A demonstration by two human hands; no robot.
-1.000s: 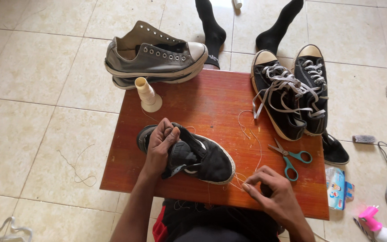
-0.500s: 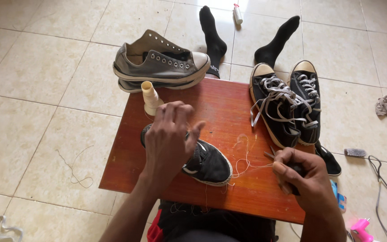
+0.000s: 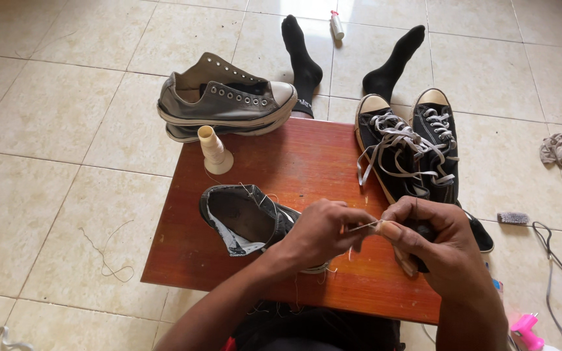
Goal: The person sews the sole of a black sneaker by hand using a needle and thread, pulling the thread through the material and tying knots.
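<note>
Your left hand (image 3: 320,235) has come off the black shoe (image 3: 248,220), which it was pressing down a sec ago, and now meets your right hand (image 3: 434,244) just in front of you, over the near edge of the surface (image 3: 307,162). Both hands are closed, fingertips pinched on a pale thread (image 3: 362,227) stretched taut btwn them (needle, if any, too small to tell). The shoe lies free on its side, opening up, just left of the left hand, loose thread ends trailing at its collar. Scissors that lay by the right hand earlier are hidden now. So work has shifted from holding the shoe to handling thread. Thread spool (image 3: 214,151) stands beyond the shoe, laced black pair (image 3: 404,153) beyond the right hand.
</note>
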